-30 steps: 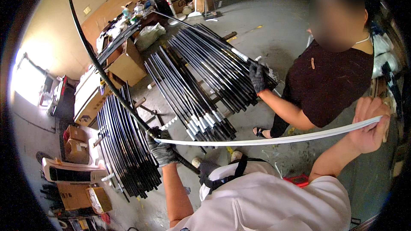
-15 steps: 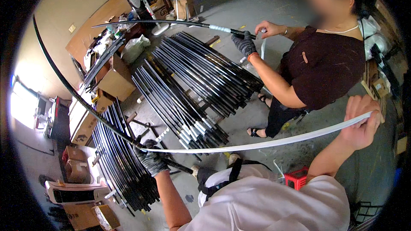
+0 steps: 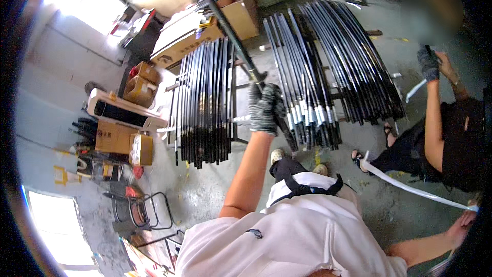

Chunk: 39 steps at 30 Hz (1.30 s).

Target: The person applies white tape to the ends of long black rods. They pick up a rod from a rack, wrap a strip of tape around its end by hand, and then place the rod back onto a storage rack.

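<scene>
My left hand (image 3: 264, 107), in a grey-and-black knit glove, is closed round a long dark pole (image 3: 228, 23). The pole slants up past the top edge, and its lower end comes out below my fist. Far out at the lower right, my bare right hand (image 3: 461, 228) pinches one end of a white strip (image 3: 417, 190). From those fingers the strip runs up and left, its other end loose in the air, apart from the pole. Whether the strip is tape or film I cannot tell.
Bundles of black poles lie on racks: one at left (image 3: 202, 102), one in the middle (image 3: 302, 87), one farther right (image 3: 353, 61). At right a co-worker in dark clothes has a gloved hand (image 3: 428, 64) by another white strip. Cardboard boxes (image 3: 115, 136) and a chair (image 3: 146, 210) stand left.
The view has swung left. The white strip, earlier stretched from the pole at my left hand to my right, is now off the pole, and my right hand is lower and farther out.
</scene>
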Tool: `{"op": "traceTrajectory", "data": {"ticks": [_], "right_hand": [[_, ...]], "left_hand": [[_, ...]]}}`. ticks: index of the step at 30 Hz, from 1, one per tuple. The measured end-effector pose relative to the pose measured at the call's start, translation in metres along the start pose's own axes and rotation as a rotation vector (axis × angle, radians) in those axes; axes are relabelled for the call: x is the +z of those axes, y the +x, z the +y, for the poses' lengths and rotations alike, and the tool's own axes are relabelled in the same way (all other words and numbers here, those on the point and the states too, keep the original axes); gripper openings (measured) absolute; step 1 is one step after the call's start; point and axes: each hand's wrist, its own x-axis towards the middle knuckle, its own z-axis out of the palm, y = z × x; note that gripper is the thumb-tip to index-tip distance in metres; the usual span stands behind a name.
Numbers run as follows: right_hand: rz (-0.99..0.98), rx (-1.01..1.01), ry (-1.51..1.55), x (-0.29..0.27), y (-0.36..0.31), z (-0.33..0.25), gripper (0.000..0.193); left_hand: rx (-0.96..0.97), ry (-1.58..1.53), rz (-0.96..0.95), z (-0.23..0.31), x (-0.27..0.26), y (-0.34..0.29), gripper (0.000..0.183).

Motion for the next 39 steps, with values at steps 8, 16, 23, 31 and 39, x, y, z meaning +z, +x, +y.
{"op": "traceTrajectory", "data": {"ticks": [8,16,23,31,39], "right_hand": [[-0.620,0.097,-0.162,0.106,-0.098,-0.031,0.017],[-1.316,0.124,-0.555,0.165,-0.107,0.002,0.019],[-1.387,0.254,-0.605,0.171,-0.122,0.048,0.024],[-1.285,0.215,-1.020,0.174,-0.128,0.096,0.040],[-1.208,0.132,-1.024,0.170,-0.129,0.125,0.039]], "left_hand": [[-0.137,-0.265,0.181,-0.009,0.006,0.014,0.037],[-0.111,-0.100,0.208,-0.006,0.001,0.007,0.033],[-0.232,-0.237,0.084,-0.020,-0.030,0.024,0.035],[-0.178,-0.232,0.146,-0.010,0.016,0.012,0.040],[-0.297,-0.325,0.067,-0.014,-0.015,0.027,0.045]]}}
